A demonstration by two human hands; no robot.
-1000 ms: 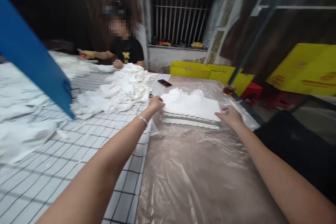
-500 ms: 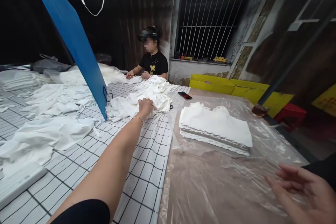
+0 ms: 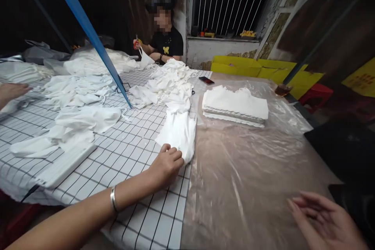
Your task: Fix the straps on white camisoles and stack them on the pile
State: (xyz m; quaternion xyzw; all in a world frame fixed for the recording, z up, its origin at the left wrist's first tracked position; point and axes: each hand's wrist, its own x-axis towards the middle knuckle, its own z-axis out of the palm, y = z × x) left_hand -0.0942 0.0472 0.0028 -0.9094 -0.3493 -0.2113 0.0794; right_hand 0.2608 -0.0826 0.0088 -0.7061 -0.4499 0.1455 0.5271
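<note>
My left hand [image 3: 166,165], with a silver bangle on its wrist, is closed on the near edge of a white garment piece [image 3: 179,129]. That thin cloth lies stretched toward me over the checked tablecloth, its far end against a heap of similar white cloth pieces [image 3: 165,82]. Low on the right, my right hand [image 3: 324,218] is held with its fingers loosely curled and apart, nothing in it, above the plastic sheeting [image 3: 234,199]. Beyond it sits a neat stack of white pieces with scalloped edges [image 3: 234,105].
A blue board [image 3: 90,33] leans up from the table. Left of it lie more white cloths [image 3: 79,90] and a white power strip [image 3: 67,168]. A phone [image 3: 206,80] lies behind the stack. Across the table a person [image 3: 166,43] holds red-handled scissors; another person's hand [image 3: 13,93] enters at left.
My left hand has drawn back toward me from the heap, pulling a white garment piece along. The co-worker across has raised the scissors and a cloth. Another person's hand has appeared at left.
</note>
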